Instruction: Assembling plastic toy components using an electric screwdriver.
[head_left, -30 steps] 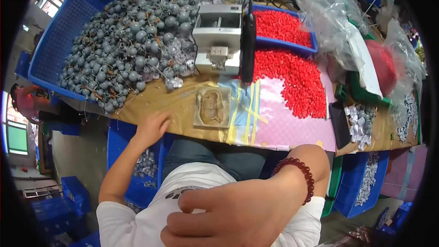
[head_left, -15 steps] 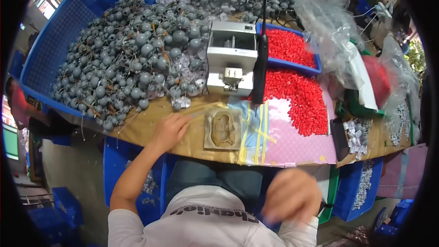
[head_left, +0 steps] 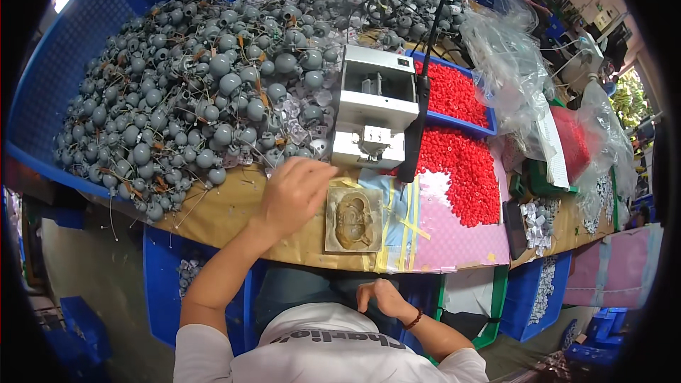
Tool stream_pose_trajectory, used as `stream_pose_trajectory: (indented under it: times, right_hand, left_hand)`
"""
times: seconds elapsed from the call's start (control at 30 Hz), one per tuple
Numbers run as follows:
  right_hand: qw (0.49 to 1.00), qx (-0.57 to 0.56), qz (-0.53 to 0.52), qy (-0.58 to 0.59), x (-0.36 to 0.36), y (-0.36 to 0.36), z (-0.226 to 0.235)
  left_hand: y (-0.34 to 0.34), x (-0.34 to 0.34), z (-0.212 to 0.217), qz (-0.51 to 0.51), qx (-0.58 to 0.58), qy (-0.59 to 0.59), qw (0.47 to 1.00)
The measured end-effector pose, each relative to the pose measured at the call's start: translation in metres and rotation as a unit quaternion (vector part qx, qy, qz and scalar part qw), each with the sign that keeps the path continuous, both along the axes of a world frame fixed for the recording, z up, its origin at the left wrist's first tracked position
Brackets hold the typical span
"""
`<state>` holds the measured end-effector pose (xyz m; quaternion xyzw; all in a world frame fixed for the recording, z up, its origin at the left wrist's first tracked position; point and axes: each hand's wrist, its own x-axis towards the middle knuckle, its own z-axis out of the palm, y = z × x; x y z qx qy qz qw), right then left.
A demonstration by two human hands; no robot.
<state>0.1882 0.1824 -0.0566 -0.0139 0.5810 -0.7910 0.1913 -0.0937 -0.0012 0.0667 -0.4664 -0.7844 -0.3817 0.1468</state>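
Observation:
My left hand (head_left: 294,195) hovers over the table's near side, just left of a small grey and white bench machine (head_left: 372,110). Its fingers are drawn together and point right toward the machine's base; whatever they may pinch is hidden. Below the machine lies a square mould block (head_left: 354,220) with a rounded hollow in its top, apart from both hands. My right hand (head_left: 383,298) is over my lap, below the table edge, with its fingers curled in. I cannot make out anything inside them.
Grey ball-shaped parts with wires (head_left: 206,92) heap up by a large blue crate (head_left: 42,120). Small red parts (head_left: 461,170) lie right of the machine, with more in a blue tray (head_left: 489,119). Clear plastic bags (head_left: 507,57) and a dark cord (head_left: 422,92) stand nearby.
My left hand has risen from the tabletop and moved right, closer to the machine. My right hand, blurred before, has moved left over my lap. The whole view has shifted slightly.

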Motion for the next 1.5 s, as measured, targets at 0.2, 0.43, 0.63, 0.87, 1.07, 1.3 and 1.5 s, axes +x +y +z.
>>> stream_pose_trajectory:
  times: [0.2, 0.43, 0.63, 0.87, 1.07, 1.3, 1.5]
  right_hand:
    - [0.990, 0.101, -0.037, -0.088, -0.030, -0.030, 0.006]
    - [0.974, 0.227, -0.020, -0.019, -0.063, -0.072, -0.028]
    - [0.935, 0.342, -0.020, 0.096, -0.085, -0.101, -0.068]
    - [0.874, 0.448, -0.044, 0.184, -0.082, -0.078, -0.112]
    - [0.834, 0.493, -0.059, 0.240, -0.083, -0.071, -0.129]
    - [0.782, 0.555, -0.073, 0.273, -0.075, -0.051, -0.147]
    - [0.766, 0.563, -0.083, 0.298, -0.052, -0.047, -0.163]
  left_hand:
    - [0.044, 0.032, 0.138, -0.256, -0.040, 0.158, 0.953]
    - [0.028, 0.100, 0.255, -0.203, -0.190, 0.280, 0.919]
    - [0.028, 0.107, 0.230, -0.005, -0.068, 0.421, 0.904]
    - [-0.069, 0.059, 0.216, -0.077, -0.149, 0.217, 0.961]
    - [-0.389, 0.004, 0.167, 0.549, -0.009, 0.081, 0.832]
    - [-0.426, -0.002, 0.117, 0.468, 0.128, 0.079, 0.871]
    - [-0.109, 0.016, 0.025, 0.120, -0.064, 0.001, 0.991]
